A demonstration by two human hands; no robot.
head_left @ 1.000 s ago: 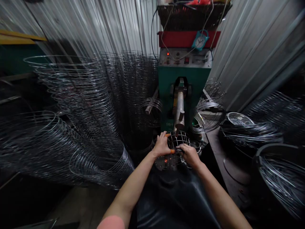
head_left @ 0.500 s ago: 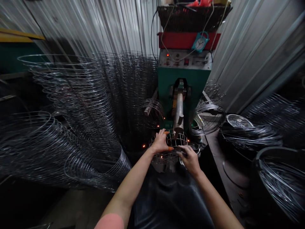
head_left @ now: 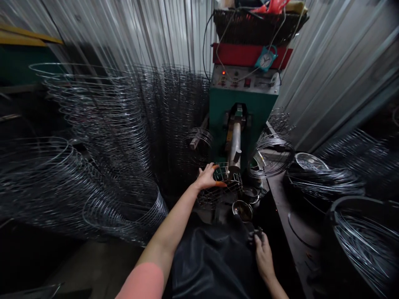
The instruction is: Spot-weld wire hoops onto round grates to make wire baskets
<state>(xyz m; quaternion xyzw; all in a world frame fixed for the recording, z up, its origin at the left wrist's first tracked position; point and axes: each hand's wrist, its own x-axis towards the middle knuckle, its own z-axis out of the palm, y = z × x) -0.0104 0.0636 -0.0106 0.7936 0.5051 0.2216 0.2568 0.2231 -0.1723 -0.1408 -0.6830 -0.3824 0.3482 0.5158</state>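
A round wire basket sits under the metal arm of a green machine. My left hand, with orange coverings on some fingertips, grips the basket's upper left rim. My right hand is apart from the basket, lower down beside the black apron. Its fingers are closed round something small and dark that I cannot make out. Between the basket and my right hand is a small round metal dish.
Tall stacks of wire rings fill the left side. Wire coils hang on both sides of the machine. At the right, a black tub holds loose wire, with more coils behind it. A teal clock hangs above the control panel.
My right hand has moved off the basket, down and to the right. My left hand stays on the rim. The orange sparks around the basket have gone, and the round dish shows more fully.
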